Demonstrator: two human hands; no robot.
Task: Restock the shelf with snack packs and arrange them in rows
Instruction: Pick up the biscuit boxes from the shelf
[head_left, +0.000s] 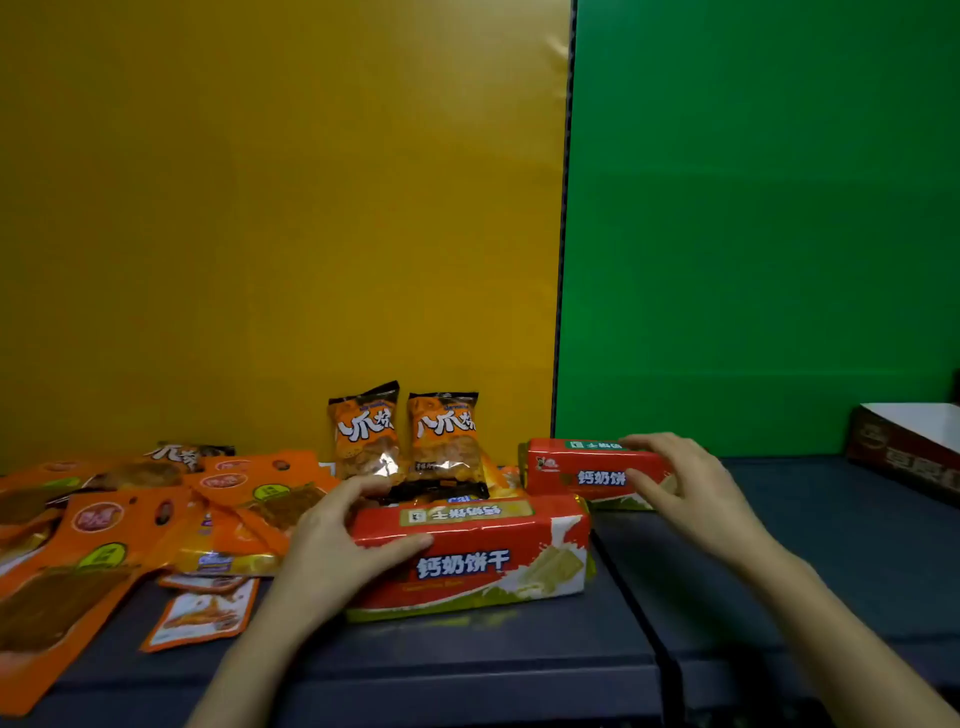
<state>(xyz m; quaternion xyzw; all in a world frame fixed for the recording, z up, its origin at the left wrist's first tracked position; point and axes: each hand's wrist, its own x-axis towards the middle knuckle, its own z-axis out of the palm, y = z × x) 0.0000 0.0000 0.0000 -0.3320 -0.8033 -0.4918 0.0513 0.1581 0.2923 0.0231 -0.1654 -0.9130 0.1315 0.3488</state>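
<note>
Two red biscuit packs lie on the dark shelf (467, 660). My left hand (337, 551) grips the left end of the nearer biscuit pack (498, 561), thumb on its front face. My right hand (680, 493) holds the right end of the farther biscuit pack (576, 470), which lies behind and to the right of the nearer one. Two orange chip bags (366, 431) (444, 436) stand upright side by side against the yellow back panel, just behind the nearer pack.
A loose heap of flat orange snack packs (156, 514) covers the shelf's left side. A yellow back panel (285, 208) meets a green one (753, 208) at a dark divider. A brown cardboard box (909, 447) sits at the far right.
</note>
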